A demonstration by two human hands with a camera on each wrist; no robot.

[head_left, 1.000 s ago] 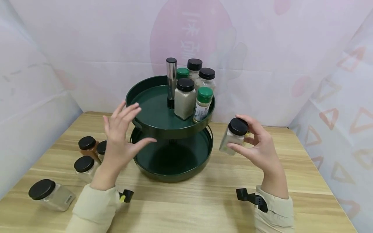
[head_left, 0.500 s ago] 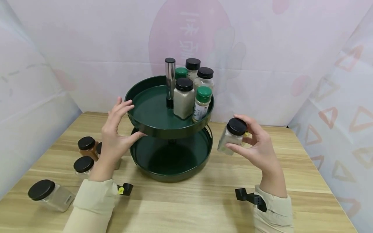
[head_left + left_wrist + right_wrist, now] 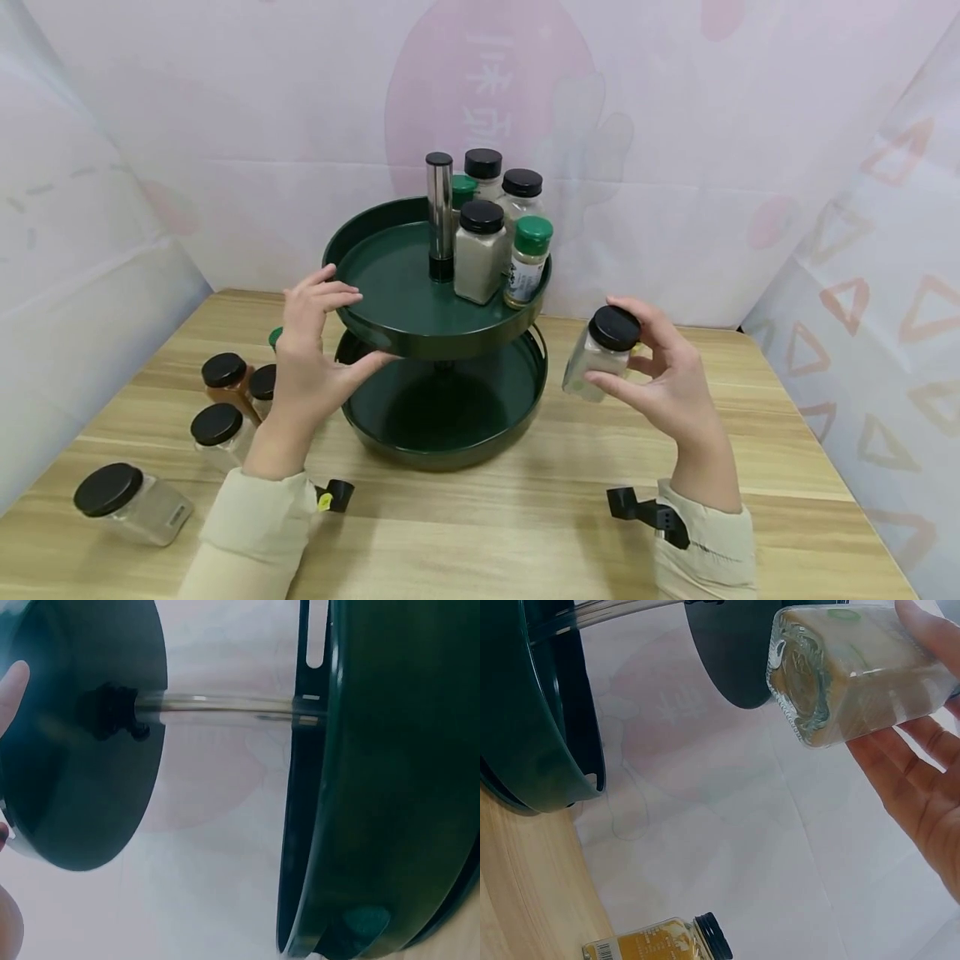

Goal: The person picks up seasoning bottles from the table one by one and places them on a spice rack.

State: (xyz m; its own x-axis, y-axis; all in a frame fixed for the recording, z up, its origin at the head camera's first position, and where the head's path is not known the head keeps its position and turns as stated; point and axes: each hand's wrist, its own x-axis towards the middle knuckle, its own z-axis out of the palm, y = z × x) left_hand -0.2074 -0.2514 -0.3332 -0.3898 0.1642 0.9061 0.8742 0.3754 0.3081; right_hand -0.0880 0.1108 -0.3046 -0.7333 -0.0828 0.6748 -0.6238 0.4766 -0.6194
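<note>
A dark green two-tier turntable rack stands mid-table. My left hand (image 3: 311, 358) grips the rim of its upper tray (image 3: 442, 345) at the front left, fingers over the edge and thumb below; the left wrist view shows the thumb (image 3: 13, 694) against the tray's underside. My right hand (image 3: 671, 379) holds a square glass spice jar (image 3: 870, 675) of pale powder, tilted, beside the rack and above the table. Its black lid (image 3: 614, 328) faces up. The upper tray bears several jars, including a black-lidded one (image 3: 480, 262) and a green-capped one (image 3: 527, 267).
The lower tray (image 3: 442, 458) sits beneath. Left on the table are several black-lidded jars, one lying on its side (image 3: 138, 504), one of reddish spice (image 3: 228, 382). A jar of yellow spice (image 3: 656, 943) stands behind my right hand. Fabric walls enclose the table.
My left hand first reached the upper tray's rim, then moved right with it. The tray turned slightly: front jars shifted right, rear ones left. The right hand stays nearly still with its jar.
</note>
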